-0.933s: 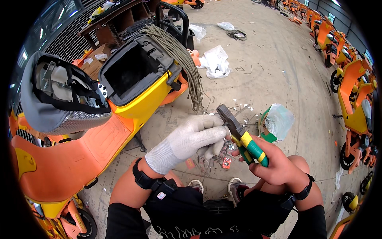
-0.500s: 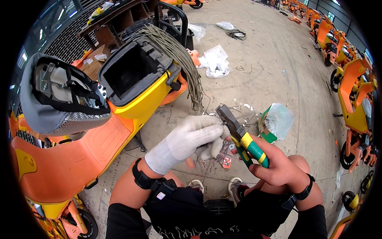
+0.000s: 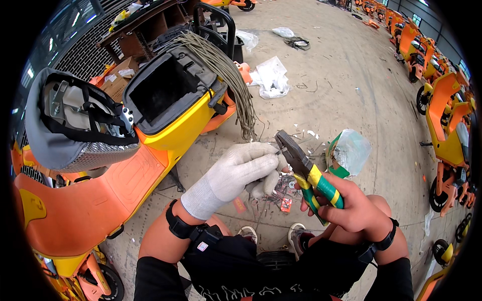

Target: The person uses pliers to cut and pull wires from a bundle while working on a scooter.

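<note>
Since the earlier frame the pliers [image 3: 303, 161] have drawn slightly away from the gloved left hand [image 3: 243, 168], their handles gripped in the bare right hand [image 3: 354, 205]. The left fingertips pinch a small dark piece [image 3: 278, 152] beside the pliers' jaws, mostly hidden by the glove, so what is done to it, or left, cannot be told. Scraps [image 3: 285, 189] litter the floor [image 3: 351, 113] below the pliers, a plastic bag [image 3: 355, 150] lies right of them, and an orange-yellow scooter [image 3: 108, 188] stands to their left; nothing visibly blocks the hands.

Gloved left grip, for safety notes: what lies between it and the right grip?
In the head view, pliers held in the right grip, dark nose near the left grip.
</note>
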`<state>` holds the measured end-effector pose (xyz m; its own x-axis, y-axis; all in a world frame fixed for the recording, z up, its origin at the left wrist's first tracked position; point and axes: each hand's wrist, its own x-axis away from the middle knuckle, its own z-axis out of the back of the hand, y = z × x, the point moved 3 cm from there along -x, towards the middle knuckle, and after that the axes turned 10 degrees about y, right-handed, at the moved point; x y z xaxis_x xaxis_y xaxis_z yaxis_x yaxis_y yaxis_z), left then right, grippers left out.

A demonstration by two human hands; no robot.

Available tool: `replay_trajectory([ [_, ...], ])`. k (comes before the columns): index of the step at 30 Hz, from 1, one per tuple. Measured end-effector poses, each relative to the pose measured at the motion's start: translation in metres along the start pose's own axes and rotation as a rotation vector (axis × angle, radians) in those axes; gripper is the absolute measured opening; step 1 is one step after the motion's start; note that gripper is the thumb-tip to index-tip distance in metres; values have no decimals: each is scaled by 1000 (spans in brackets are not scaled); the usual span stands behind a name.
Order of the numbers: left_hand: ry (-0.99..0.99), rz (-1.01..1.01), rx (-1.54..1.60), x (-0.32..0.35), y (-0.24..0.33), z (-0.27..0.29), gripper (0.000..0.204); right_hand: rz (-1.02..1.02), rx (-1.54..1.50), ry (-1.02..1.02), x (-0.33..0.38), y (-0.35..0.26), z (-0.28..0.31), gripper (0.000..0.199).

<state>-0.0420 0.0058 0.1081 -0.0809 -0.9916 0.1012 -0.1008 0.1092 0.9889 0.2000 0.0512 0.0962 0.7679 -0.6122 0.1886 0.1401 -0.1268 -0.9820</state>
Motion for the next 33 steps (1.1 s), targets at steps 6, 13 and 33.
replay_trajectory([
  [6,-64,-40,8,1,1,2,33,-27,-251,-127,1,-1,-1,68],
  [13,-52,-21,-11,4,3,4,32,-61,-358,-180,1,0,0,74],
  [33,21,25,-129,-4,-5,7,31,84,-14,-22,-3,4,-3,71],
])
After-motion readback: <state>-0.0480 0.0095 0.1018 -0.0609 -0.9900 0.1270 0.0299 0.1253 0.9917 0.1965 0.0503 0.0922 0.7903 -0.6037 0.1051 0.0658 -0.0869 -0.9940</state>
